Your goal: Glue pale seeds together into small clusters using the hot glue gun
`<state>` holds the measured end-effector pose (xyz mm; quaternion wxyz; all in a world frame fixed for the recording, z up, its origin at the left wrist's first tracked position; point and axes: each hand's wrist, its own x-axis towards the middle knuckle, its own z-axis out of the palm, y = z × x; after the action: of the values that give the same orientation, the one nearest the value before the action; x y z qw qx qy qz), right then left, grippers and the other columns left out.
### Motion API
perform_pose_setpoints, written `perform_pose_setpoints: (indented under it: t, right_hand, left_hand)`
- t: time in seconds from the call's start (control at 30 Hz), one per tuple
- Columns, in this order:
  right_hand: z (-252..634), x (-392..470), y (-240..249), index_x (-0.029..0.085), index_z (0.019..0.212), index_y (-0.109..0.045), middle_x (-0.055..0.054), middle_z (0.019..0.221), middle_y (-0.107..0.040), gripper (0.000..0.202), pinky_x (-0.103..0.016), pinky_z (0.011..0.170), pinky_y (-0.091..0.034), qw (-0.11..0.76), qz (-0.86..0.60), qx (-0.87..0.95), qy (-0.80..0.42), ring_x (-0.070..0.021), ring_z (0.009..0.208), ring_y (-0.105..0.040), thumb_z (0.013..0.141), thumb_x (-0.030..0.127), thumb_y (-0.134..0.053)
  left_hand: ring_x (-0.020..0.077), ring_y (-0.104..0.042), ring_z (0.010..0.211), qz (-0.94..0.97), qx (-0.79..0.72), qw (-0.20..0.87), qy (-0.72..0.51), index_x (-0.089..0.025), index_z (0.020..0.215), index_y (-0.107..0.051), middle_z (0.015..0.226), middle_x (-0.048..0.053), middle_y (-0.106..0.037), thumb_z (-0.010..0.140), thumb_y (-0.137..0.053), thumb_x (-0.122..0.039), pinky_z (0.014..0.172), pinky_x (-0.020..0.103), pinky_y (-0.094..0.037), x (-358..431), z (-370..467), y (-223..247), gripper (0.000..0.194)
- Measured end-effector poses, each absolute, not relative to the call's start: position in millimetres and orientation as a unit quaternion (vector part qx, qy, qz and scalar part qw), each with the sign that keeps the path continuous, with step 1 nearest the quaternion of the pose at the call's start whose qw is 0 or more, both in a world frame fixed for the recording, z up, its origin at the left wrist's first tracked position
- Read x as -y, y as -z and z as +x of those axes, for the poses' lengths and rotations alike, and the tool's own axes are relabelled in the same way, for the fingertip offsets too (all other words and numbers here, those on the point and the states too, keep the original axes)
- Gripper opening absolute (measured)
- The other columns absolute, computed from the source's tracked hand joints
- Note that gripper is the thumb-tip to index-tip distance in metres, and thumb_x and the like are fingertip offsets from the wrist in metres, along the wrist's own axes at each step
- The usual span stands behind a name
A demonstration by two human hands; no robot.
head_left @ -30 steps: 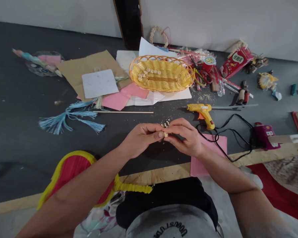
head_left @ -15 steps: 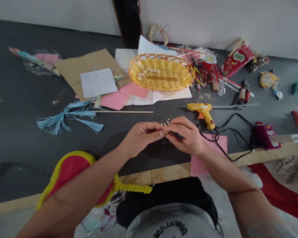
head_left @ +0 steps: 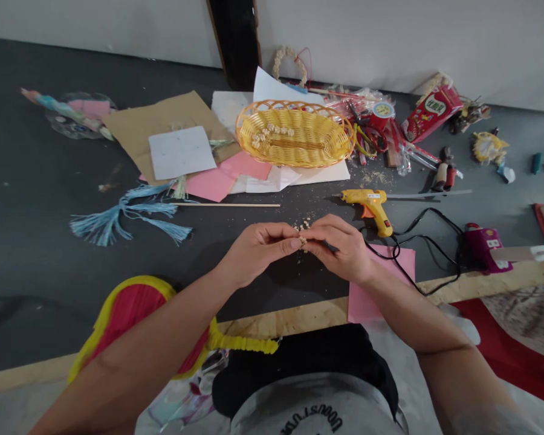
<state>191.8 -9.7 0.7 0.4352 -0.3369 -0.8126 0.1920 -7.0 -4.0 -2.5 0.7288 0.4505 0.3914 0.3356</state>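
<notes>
Fingers pinching a small pale lump (half-hidden), oval woven basket.

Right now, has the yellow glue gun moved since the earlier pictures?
No; the glue gun keeps the same spot relative to the wicker basket, below and to its right in view.

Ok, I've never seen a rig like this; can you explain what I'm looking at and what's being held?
There's no machine: these are a person's bare hands, seen by a camera worn on that person's head, looking forward and down. The left hand and right hand meet at the fingertips, pinching a small pale piece, mostly hidden. Pale crumbs lie beside them on the dark table. Beyond is a yellow basket with pale clusters inside. A yellow glue gun lies to the right, a blue tassel to the left.
</notes>
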Motion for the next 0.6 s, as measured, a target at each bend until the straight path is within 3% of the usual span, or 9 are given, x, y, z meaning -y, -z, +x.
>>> perform_pose_setpoints:
  t: [0.3, 0.6]
  right_hand:
    - [187.7, 11.7, 3.7, 0.019, 0.098, -0.071, -0.005, 0.084, -0.071, 0.009, -0.026, 0.073, -0.06, 0.441, -0.338, 0.812, -0.177, -0.0145, 0.081, -0.069, 0.09, 0.019, -0.067]
    - [188.5, 12.2, -2.1, 0.02, 0.098, -0.07, -0.005, 0.085, -0.072, 0.008, -0.026, 0.069, -0.059, 0.446, -0.36, 0.794, -0.201, -0.0142, 0.08, -0.068, 0.09, 0.02, -0.068]
  left_hand:
    - [0.0099, -0.044, 0.062, 0.497, -0.417, 0.687, -0.327, -0.014, 0.072, -0.07, 0.067, 0.0, -0.057, 0.076, -0.078, -0.04, 0.057, 0.024, -0.033, 4.3, -8.9, 2.6, 0.027]
    - [0.0117, -0.052, 0.067, 0.454, -0.407, 0.714, -0.345, -0.015, 0.079, -0.077, 0.071, 0.002, -0.065, 0.074, -0.08, -0.041, 0.064, 0.025, -0.041, 6.0, -7.1, 2.2, 0.027]
